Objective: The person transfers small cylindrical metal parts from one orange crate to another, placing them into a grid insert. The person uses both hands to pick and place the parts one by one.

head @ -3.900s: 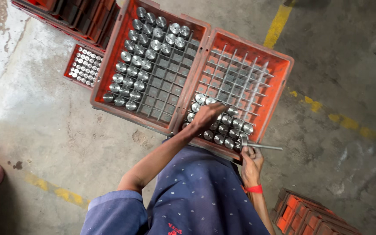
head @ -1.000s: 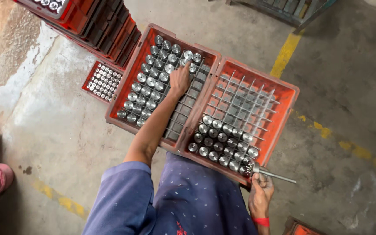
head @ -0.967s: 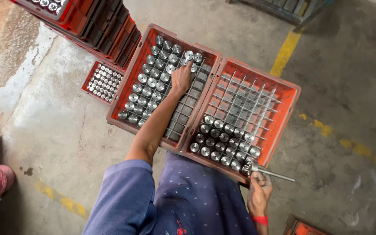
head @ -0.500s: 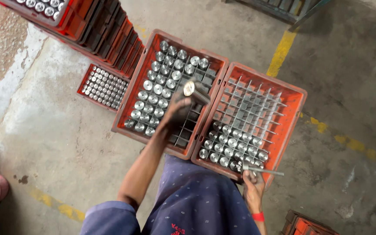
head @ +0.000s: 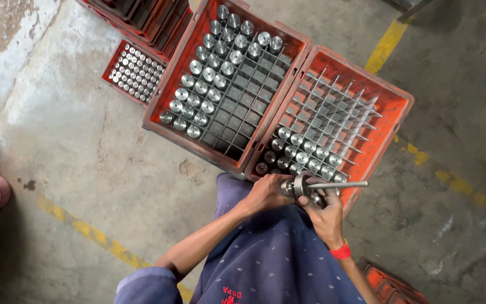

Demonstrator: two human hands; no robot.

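Seen from above: left hand gripping a short steel cylinder, right hand clasping a ring gauge with long rod handle against it, over the right orange crate; left orange crate half full of cylinders, on concrete floor.

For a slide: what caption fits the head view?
Both hands, left hand and right hand, hold a metal part with a rod beside two red crates of metal cylinders.

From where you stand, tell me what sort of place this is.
Probably a factory or machining workshop floor. Red plastic crates with wire dividers hold rows of identical shiny metal cylinders, more crates are stacked behind, and the stained concrete floor carries yellow painted lines.
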